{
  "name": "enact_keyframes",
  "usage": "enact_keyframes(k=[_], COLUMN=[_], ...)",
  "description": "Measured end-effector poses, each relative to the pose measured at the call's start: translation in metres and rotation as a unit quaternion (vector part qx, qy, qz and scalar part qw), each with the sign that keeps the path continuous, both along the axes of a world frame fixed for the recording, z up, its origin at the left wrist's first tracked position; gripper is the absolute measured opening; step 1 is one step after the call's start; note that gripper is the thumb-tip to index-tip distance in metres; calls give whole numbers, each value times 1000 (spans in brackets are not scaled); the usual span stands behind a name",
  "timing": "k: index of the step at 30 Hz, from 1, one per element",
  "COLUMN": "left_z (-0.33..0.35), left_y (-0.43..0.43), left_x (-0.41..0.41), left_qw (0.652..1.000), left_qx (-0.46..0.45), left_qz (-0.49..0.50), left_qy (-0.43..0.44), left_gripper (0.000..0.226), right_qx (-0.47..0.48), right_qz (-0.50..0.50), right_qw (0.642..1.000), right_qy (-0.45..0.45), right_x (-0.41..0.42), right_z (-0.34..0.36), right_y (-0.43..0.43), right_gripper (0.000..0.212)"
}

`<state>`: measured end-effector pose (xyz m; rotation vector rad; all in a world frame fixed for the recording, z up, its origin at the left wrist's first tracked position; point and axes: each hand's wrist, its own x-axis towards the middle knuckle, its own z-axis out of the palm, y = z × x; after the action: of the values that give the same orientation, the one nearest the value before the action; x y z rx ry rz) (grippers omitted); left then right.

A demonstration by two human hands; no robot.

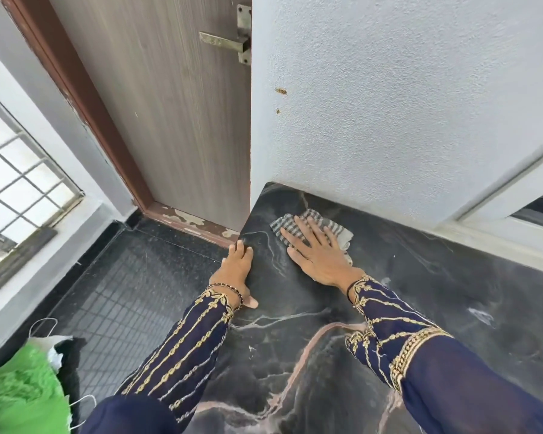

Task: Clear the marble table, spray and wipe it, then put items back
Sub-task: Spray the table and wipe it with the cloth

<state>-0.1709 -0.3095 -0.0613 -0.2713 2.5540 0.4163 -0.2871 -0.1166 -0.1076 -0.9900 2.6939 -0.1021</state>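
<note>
Leans over a dark veined marble table [420,292] against a pale wall [389,104] beside one wooden door [170,120], presses one striped cloth [336,228] near its far left corner under the flat, spread right hand [317,258], rests the loosely bent left hand [235,270] on the table's left edge, above a dark floor [132,277] with one green bundle [16,386].
</note>
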Motion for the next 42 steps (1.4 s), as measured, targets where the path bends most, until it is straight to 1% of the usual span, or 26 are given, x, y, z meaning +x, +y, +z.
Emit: enact_keyframes(k=[2, 4, 6, 8, 11, 15, 17, 20, 23, 28, 33, 38, 42], left_z=[1, -2, -6, -7, 0, 7, 10, 15, 19, 26, 21, 12, 6], left_y=[6, 15, 24, 29, 35, 41, 45, 55, 67, 91, 110, 123, 128], left_x=[21, 49, 82, 114, 164, 211, 228, 243, 248, 236, 211, 165, 117], left_qw=[997, 989, 984, 980, 977, 979, 980, 982, 984, 989, 991, 990, 987], left_qx=[-31, -46, -27, -4, 20, 19, 13, 13, 6, -10, -20, -20, -4], left_qz=[10, 13, 41, 67, 92, 83, 84, 74, 43, -3, -32, -26, 5], left_qy=[76, 140, 172, 186, 192, 184, 178, 176, 170, 145, 130, 136, 158], left_gripper=[109, 86, 65, 52, 48, 51, 51, 47, 44, 40, 39, 35, 36], right_qx=[-5, -3, -2, -8, -31, -35, -25, -36, -43, -37, -26, -21, -18], right_qz=[12, 30, 47, 64, 87, 123, 152, 187, 195, 190, 169, 132, 107], right_qw=[1000, 999, 998, 997, 995, 991, 987, 982, 979, 981, 985, 991, 994], right_qy=[14, 33, 42, 31, -22, -48, -35, -1, 28, 30, 11, 13, 4], right_x=[38, 76, 114, 151, 211, 282, 319, 365, 393, 389, 350, 273, 201], right_z=[-2, -2, -1, 0, 3, 2, 0, -5, -5, 2, -1, -2, -2], right_y=[0, 3, 8, 12, 18, 20, 24, 40, 65, 100, 110, 115, 111], right_gripper=[52, 52, 51, 50, 49, 47, 46, 46, 47, 49, 48, 47, 48])
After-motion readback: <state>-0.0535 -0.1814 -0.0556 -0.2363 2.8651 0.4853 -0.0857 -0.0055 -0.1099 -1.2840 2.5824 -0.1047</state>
